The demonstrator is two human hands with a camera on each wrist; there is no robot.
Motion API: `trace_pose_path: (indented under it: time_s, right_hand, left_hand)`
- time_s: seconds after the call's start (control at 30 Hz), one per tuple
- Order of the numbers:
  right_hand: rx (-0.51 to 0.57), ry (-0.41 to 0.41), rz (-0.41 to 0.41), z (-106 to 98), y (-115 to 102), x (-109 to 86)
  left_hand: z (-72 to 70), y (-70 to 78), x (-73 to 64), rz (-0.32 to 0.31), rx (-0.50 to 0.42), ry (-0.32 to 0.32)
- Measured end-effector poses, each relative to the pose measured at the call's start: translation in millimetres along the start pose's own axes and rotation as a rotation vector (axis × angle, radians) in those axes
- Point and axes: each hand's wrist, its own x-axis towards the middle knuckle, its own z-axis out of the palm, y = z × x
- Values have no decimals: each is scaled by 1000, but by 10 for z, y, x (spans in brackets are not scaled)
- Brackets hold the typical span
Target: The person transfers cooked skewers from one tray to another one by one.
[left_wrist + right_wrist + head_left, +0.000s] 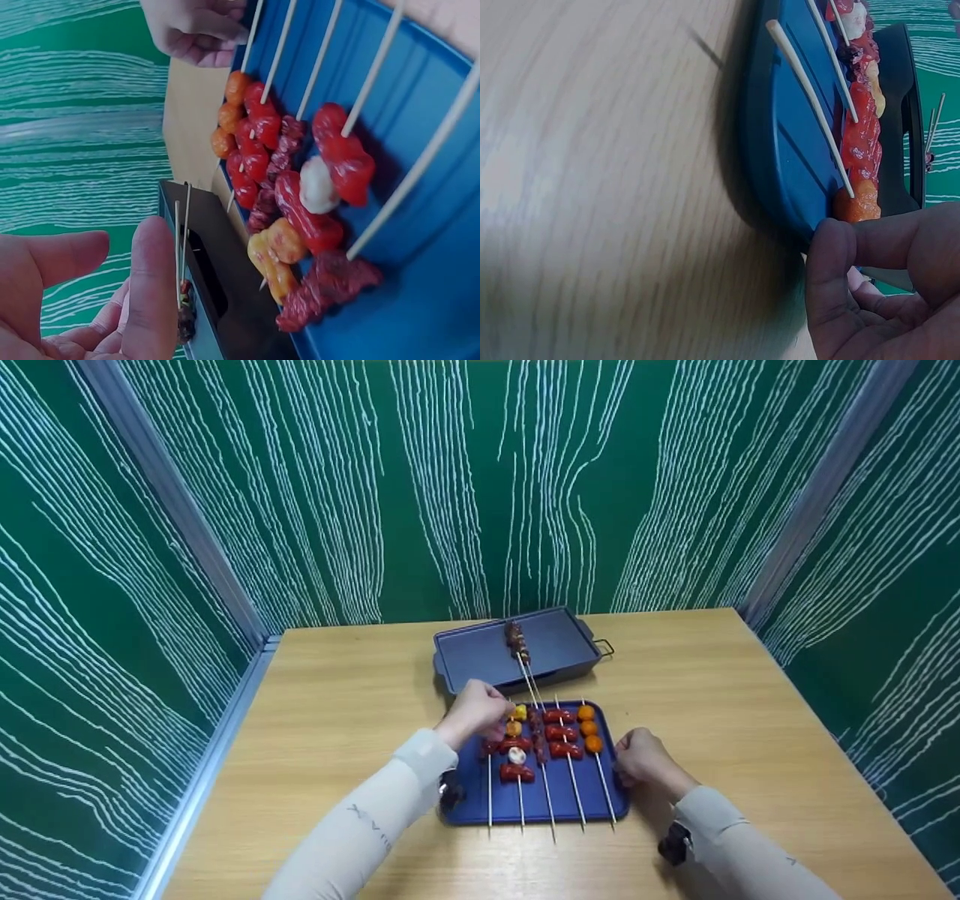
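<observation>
A blue tray [534, 802] carries several skewers side by side, sticks toward the near edge. Orange balls [589, 728] are on the rightmost one, red sausage pieces [564, 733] on its neighbour, then a strip of meat [538, 739]. Further left lie a mixed skewer [517, 772] with a white piece and a dark red meat skewer [326, 289]. Over the tray's far left part hovers my left hand [480, 711], thumb and forefinger apart with nothing between them in the left wrist view. My right hand [646, 757] pinches the tray's right rim between thumb and forefinger.
Behind the tray stands a dark grey rectangular pan [476, 656] with a wire handle [604, 647] on its right. Browned meat skewers [516, 639] lie in it, their sticks reaching over its near edge toward the tray. Green walls with white lines surround the wooden table [337, 720].
</observation>
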Motion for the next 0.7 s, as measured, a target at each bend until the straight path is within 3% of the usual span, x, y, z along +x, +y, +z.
trace_pose_path:
  time_s: [0.17, 0.7]
  right_hand:
    - [12, -8, 4, 18, 11, 10]
    - [32, -9, 20, -7, 9, -3]
  left_hand:
    - [78, 10, 68, -16, -44, 2]
    - [249, -117, 377, 62, -247, -21]
